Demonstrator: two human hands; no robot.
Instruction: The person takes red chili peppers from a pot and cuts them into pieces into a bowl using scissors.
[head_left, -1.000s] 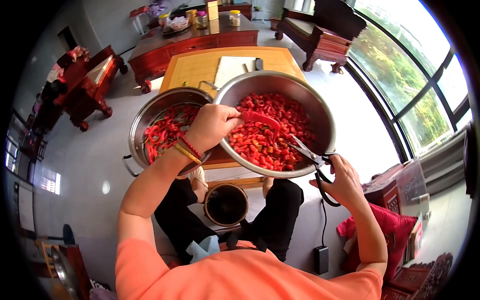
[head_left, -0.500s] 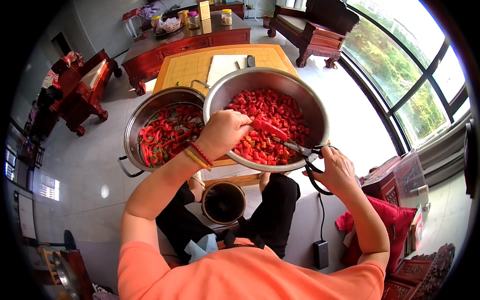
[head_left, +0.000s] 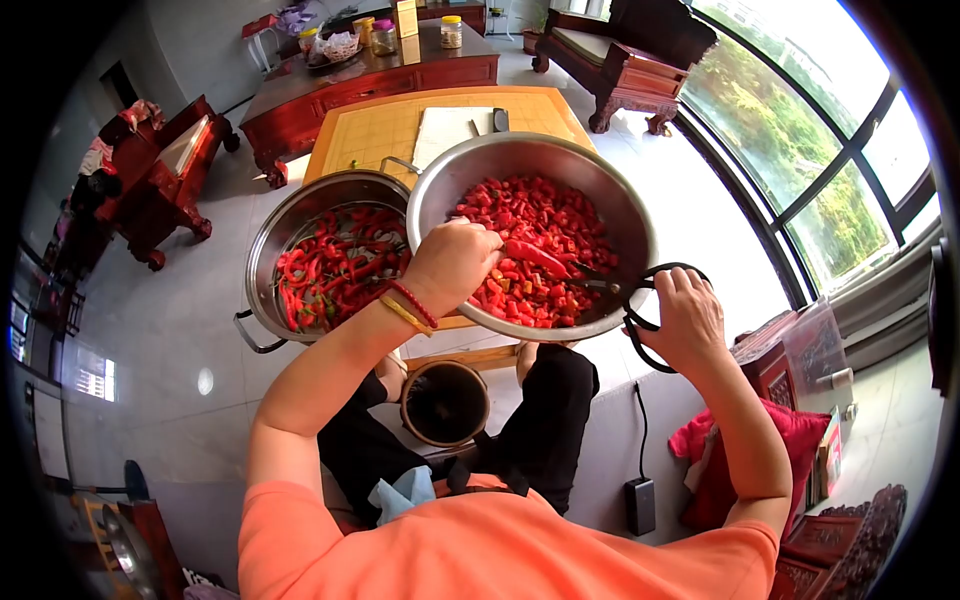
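Observation:
Over the large metal bowl [head_left: 640, 205], my left hand [head_left: 455, 262] pinches a red chili pepper [head_left: 533, 258] that points to the right. My right hand [head_left: 685, 320] has its fingers in the black handles of the scissors [head_left: 640, 300]; the handles are spread and the blades lie near the pepper's free end. Chopped red chili pieces [head_left: 540, 215] fill the lower part of the bowl. To the left, a two-handled steel pot [head_left: 262, 255] holds whole red chilies [head_left: 335, 265], some with green stems. Red and yellow bands circle my left wrist.
Both vessels rest on a yellow wooden table [head_left: 370, 125] with a white board [head_left: 450, 130] on it. A brown bucket [head_left: 446, 435] stands between my legs. Beyond are a dark desk [head_left: 330, 90] with jars and carved chairs [head_left: 640, 75]. A red cushion [head_left: 750, 470] lies at right.
The scissors closed toward the pepper, then their handles spread apart again. The pepper in my left hand looks shorter than before. The view has shifted slightly.

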